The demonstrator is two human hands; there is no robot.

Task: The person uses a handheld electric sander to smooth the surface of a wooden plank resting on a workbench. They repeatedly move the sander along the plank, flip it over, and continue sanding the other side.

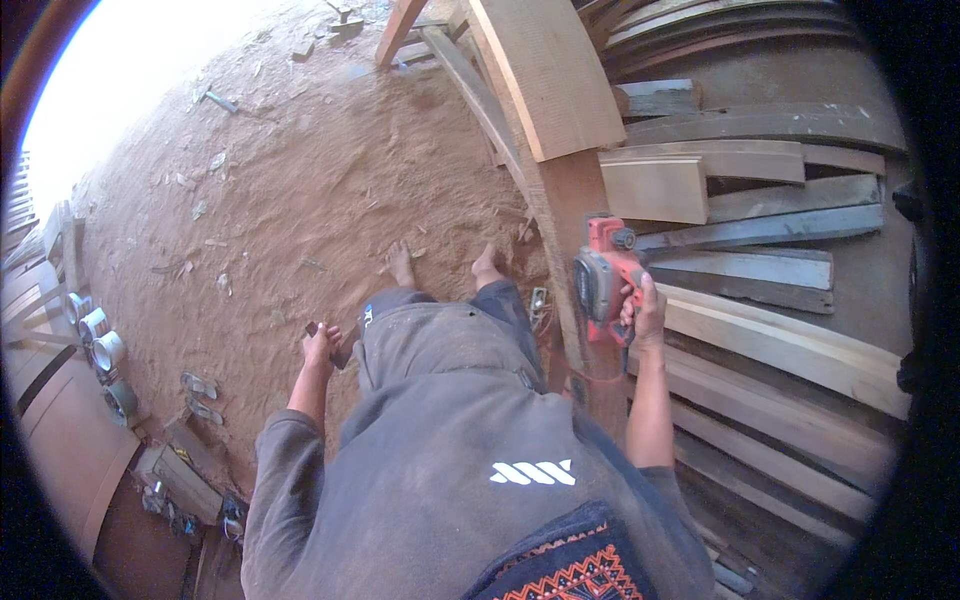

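Note:
My right hand point(645, 312) is closed around the rear handle of a red and grey electric hand planer point(606, 268), held over the wooden bench point(575, 205) to my right. A cord runs from the planer down along the bench side. At my left side, apart from the bench, my left hand point(318, 348) is closed on a small dark flat piece point(340, 357), too small to name. Farther ahead on the bench lies a wide pale board point(548, 75), and the planer is apart from it.
Stacked planks point(780, 325) fill the right side. Sawdust covers the ground around my bare feet. A hammer point(222, 102) lies ahead to the left; sandals point(203, 398) and several round cans point(100, 340) are at the left. A socket box point(539, 299) sits beside the bench.

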